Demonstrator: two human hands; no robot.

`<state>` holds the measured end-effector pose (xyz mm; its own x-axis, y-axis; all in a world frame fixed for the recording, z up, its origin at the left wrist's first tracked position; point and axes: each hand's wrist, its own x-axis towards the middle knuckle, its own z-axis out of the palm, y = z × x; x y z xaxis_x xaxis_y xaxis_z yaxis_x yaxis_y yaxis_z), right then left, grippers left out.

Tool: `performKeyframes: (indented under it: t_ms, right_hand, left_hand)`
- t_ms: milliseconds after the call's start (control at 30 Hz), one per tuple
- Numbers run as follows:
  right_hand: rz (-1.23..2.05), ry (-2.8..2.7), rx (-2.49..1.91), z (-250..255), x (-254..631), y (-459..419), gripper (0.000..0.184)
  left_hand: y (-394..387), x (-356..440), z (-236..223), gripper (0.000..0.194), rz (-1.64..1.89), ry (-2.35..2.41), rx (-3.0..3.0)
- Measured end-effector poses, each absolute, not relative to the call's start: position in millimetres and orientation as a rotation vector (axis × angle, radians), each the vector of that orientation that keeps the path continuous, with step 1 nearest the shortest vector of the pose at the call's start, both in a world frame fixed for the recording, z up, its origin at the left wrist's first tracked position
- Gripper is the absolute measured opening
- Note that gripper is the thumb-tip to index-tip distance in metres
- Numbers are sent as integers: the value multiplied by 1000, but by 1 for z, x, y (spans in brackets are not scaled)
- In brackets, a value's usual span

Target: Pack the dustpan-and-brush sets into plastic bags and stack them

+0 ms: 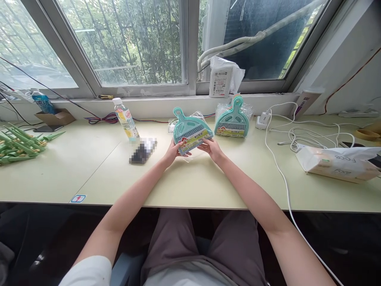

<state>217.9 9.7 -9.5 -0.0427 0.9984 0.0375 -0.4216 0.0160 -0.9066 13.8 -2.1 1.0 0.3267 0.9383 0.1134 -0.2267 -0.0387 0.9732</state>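
Note:
Between my two hands is a teal dustpan and brush set with a yellow label, tilted a little above the table. My left hand is closed on its lower left corner, thumb over the front. At the lower right edge my right hand grips the same set, its fingers reaching underneath. Clear plastic wrap shows behind and below it. To the right, a stack of similar dustpan sets in clear wrap leans upright near the window ledge.
A drink bottle and a blurred dark object stand left of my hands. Farther left lie green stalks and an open carton. At right are white cables, a charger and a tissue pack.

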Motion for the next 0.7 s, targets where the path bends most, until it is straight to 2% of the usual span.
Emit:
performKeyframes:
  t_ms: [167,300,400,433,533,600,700]
  right_hand:
    - [1431,-987,-903,-6,221,9,15]
    - [1464,-1363,-988,-2,237,8,21]
    - [1062,-1620,-1098,-3,249,8,17]
    - [850,-1701,-1128,-3,252,7,22]
    - [234,-1977,-1163,-5,255,5,54]
    - [-55,-2078,-1165,-6,254,5,66]
    - [-238,-2037,-1169,-8,251,7,60]
  left_hand:
    - [3,12,-3,62,1115,768,1211]
    - [11,8,-4,59,1230,833,1097]
    - [17,3,-6,57,1296,876,1012]
    - [19,2,-6,55,1304,885,991]
    - [22,-3,-4,48,1289,899,938]
    - [21,-4,-2,42,1265,908,921]
    - [17,-4,2,39,1223,920,923]
